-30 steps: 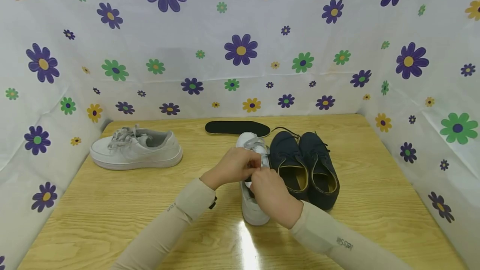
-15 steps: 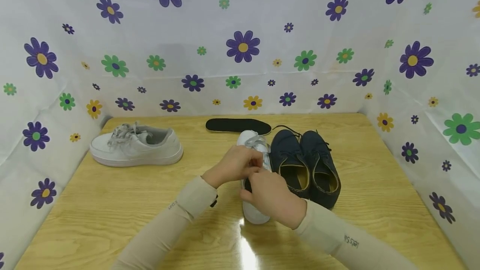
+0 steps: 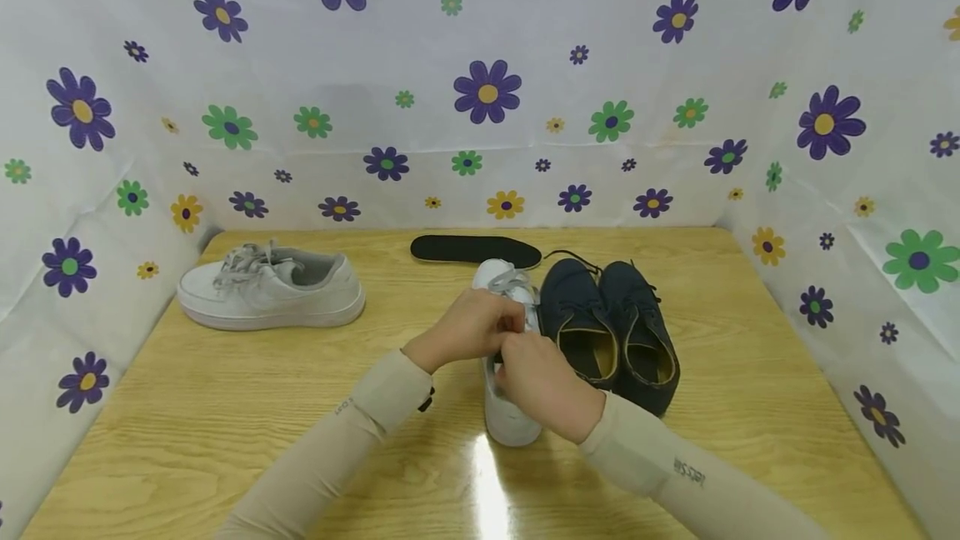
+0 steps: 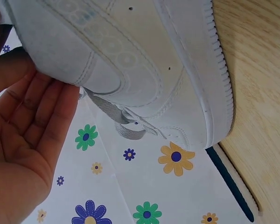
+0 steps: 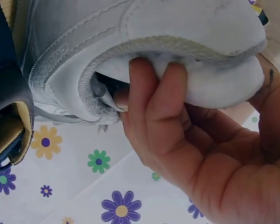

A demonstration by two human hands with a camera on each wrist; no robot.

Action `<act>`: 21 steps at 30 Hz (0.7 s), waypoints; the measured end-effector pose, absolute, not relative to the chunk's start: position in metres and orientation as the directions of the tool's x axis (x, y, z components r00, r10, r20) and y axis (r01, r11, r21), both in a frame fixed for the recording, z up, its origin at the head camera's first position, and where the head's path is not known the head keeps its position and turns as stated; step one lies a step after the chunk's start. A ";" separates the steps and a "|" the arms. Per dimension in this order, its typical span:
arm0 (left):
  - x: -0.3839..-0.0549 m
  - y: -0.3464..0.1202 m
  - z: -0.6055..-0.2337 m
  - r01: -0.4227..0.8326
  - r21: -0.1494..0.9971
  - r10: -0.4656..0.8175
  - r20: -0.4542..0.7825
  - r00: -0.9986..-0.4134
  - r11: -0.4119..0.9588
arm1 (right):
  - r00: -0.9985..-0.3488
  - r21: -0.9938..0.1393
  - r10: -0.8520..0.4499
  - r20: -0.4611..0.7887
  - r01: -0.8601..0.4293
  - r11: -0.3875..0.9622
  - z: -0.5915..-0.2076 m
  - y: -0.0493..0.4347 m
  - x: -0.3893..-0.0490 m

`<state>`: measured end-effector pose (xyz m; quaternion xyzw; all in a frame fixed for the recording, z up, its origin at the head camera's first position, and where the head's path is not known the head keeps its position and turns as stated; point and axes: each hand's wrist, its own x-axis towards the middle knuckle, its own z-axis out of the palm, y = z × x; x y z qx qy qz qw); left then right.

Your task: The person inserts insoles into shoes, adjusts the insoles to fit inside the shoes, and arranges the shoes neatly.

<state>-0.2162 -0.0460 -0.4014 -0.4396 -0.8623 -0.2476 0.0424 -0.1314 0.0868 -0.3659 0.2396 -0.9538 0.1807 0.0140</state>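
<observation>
White and scuffed, a lace-up shoe point(image 3: 512, 419) is handled in the middle of the wooden table point(image 3: 420, 473), its sole on the wood, its toe pointed to 12 o'clock and its heel to 6. Grey laces point(image 4: 106, 109) are seen loose near its toe. Its opening is largely covered by two hands. From 10 o'clock the rim is held by the left hand point(image 3: 467, 328), whose fingers are bent behind the edge with the thumb on the near side. From 4 o'clock the opening is entered by the right hand point(image 3: 549, 386); its fingers are bent over the pale lining, and beside one fingertip a dark strip point(image 5: 113, 85) is glimpsed inside. Whether anything is pinched by that hand cannot be told.

Just beyond the toe, toward 12 o'clock, a flat black insole point(image 3: 474, 249) with a pale edge is laid crosswise. At 3 o'clock, close beside the handled shoe, a pair of navy shoes point(image 3: 573, 294) is placed side by side, toes to 12, with yellowish lining shown and a thin dark lace point(image 3: 567, 253) trailed from the front. Well apart, between 9 and 10 o'clock, another white sneaker point(image 3: 262, 298) is turned with its toe to 9. Both wrists are covered by beige sleeves point(image 3: 330, 440). Table and shoes are backed by a white cloth point(image 3: 420, 48) printed with purple, green and yellow flowers.
</observation>
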 end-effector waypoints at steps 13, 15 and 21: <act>-0.216 -0.045 -0.399 0.765 0.407 0.736 0.266 -0.623 0.500 | -0.895 -0.349 -0.432 0.114 -0.443 0.826 -0.373 0.088 -0.138; -0.216 -0.045 -0.400 0.766 0.398 0.734 0.267 -0.624 0.505 | -0.901 -0.335 -0.420 0.110 -0.432 0.837 -0.374 0.087 -0.139; -0.217 -0.044 -0.399 0.762 0.402 0.730 0.269 -0.629 0.508 | -0.903 -0.406 -0.424 0.074 -0.416 0.814 -0.374 0.092 -0.143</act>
